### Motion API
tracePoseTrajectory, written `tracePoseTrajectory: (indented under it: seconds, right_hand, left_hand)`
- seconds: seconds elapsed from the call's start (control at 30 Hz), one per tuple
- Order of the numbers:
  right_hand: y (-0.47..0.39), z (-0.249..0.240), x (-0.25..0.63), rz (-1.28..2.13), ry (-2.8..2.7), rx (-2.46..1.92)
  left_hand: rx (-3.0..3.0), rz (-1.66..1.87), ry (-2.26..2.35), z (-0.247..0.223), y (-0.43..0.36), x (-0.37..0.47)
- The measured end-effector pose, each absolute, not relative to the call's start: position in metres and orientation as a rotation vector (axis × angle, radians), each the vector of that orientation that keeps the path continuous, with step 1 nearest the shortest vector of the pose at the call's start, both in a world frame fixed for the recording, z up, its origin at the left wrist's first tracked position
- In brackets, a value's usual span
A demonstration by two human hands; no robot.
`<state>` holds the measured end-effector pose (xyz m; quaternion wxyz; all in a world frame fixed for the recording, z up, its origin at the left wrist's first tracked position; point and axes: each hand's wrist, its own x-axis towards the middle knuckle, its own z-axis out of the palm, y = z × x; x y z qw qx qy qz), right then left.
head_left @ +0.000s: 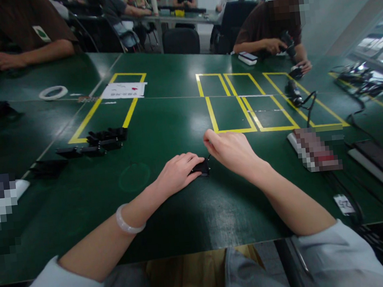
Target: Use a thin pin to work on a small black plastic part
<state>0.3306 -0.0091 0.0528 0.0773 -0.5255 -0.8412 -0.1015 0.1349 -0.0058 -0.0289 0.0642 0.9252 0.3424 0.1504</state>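
My left hand (180,171) presses a small black rectangular part (201,168) to the green tabletop, its fingers closed over the part's left side. Small metal pins show on the part's right end. Just to the right, my right hand (235,152) is closed with thumb and finger pinched together. A thin dark piece shows below those fingertips, beside the part; what exactly they hold is hidden. More black parts (106,144) like it lie grouped on the table, farther off to the left.
Yellow tape outlines (236,131) mark the green table (172,118). A tape roll (53,92) and a paper sheet (124,90) lie at the far left. On the right are a phone-like device (317,149) and cables (352,191). Across the table, a person (268,28) handles a dark tool (288,44).
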Motion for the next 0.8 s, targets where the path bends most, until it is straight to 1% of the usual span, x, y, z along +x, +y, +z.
tracePoseTrajectory:
  seconds: [0.23,0.5,0.8]
  right_hand:
    - [-0.0109,0.0524,0.3321,-0.206,-2.484,-1.51]
    - [-0.0069,0.0495,0.3352,-0.26,-2.503,-1.579]
    - [-0.0091,0.0533,0.3353,-0.171,-2.489,-1.528]
  left_hand:
    - [2.79,0.469,1.025,-0.0283,-0.0063,0.1352]
    - [2.794,0.459,1.031,-0.0286,-0.006,0.1354]
    - [2.801,0.456,1.036,-0.0273,-0.0065,0.1354]
